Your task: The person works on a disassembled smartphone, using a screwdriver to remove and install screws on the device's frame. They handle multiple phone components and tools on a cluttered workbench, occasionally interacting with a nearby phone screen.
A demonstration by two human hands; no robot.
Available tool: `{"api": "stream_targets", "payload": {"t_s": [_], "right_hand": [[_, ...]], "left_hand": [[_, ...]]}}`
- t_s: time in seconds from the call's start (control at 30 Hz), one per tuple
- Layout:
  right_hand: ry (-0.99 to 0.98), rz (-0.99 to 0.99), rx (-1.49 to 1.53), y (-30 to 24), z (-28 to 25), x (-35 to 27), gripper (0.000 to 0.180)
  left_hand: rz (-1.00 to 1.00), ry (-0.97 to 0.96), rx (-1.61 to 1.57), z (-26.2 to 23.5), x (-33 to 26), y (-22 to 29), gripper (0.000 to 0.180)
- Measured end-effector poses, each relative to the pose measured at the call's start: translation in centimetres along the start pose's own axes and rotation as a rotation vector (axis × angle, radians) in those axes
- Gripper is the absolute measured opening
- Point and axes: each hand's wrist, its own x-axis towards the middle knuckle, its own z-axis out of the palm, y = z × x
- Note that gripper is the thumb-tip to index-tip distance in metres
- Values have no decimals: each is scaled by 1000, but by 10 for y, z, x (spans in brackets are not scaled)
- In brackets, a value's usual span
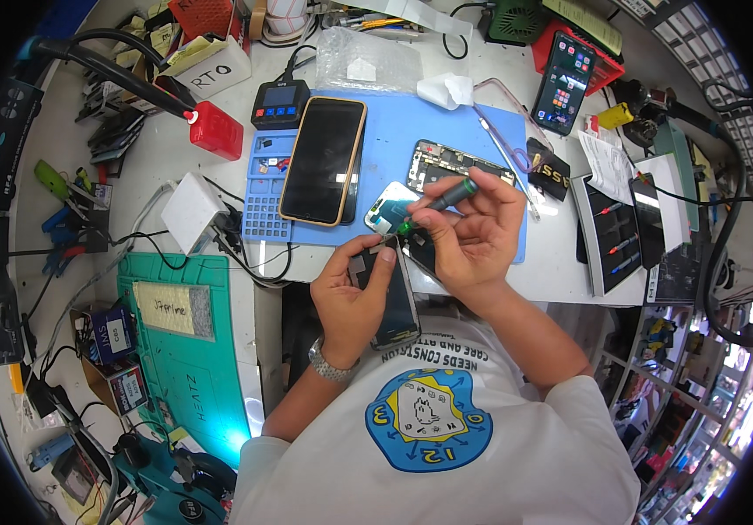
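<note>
My left hand (350, 302) is wrapped round a dark smartphone (397, 306), which is tilted in front of my chest. In my right hand (482, 241) is a screwdriver (453, 194) with a dark handle and a green collar, slanting down to the left. Its lower end meets the phone's top edge by my left fingertips; the exact contact is too small to tell. Just beyond lies a white-and-blue phone part (389, 208). An opened phone (433, 159) with bared inner parts rests on the blue mat (385, 118), partly behind my right hand.
A phone in a tan-edged case (322, 162) lies on the mat's left part, below a small black device (280, 103). Left stand a red bottle (216, 131) and a white adapter (193, 212). A lit phone (564, 83) leans at back right; a tool box (613, 232) sits right.
</note>
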Motion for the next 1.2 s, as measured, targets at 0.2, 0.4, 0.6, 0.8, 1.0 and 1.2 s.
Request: {"api": "stream_targets", "payload": {"t_s": [0.2,0.4,0.6,0.8,1.0,1.2], "right_hand": [[23,13,5,0,2,-2,62],[16,-9,6,2,0,-3,67],[2,-33,-5,0,0,-2,65],[-1,-32,-20,0,1,-3,62],[-7,-38,-25,-1,0,-3,64],[-10,-59,-27,1,-2,-3,66]], "left_hand": [[0,4,29,0,0,1,23],[88,-7,62,0,2,-4,21],[113,-10,60,0,2,-5,22],[82,-11,57,-1,1,-3,23],[70,-1,57,-1,0,-3,23],[67,2,51,0,1,-3,28]]}}
